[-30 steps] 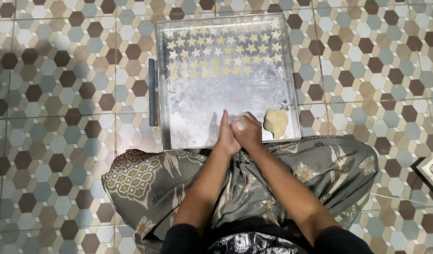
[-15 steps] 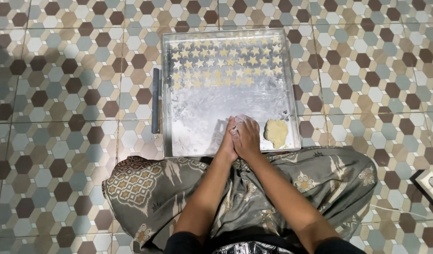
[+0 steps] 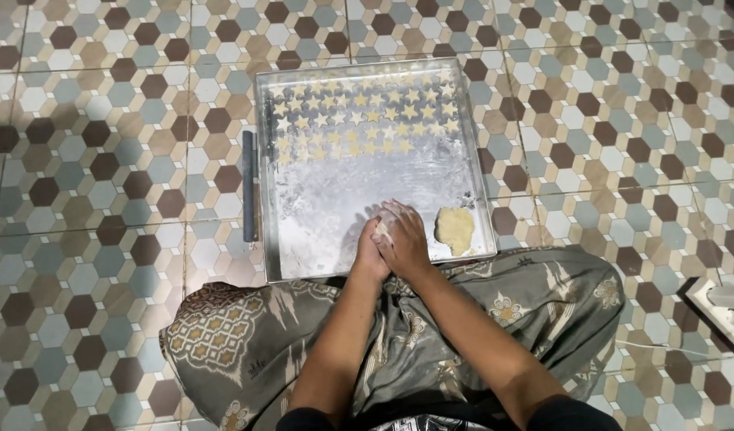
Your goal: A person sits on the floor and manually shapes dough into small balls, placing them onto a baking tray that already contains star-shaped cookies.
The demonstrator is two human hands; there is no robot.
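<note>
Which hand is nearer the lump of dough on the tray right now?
Right. The right hand lies just left of the dough lump, a small gap between them. The left hand is pressed against the right one, on its far side from the lump.

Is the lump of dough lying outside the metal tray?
No, the lump of dough lies inside the metal tray, beside the right hand.

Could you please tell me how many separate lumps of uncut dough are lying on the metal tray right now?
1: a dough lump on the tray, near its right front corner, beside the right hand. More may be hidden between the pressed-together hands.
</note>
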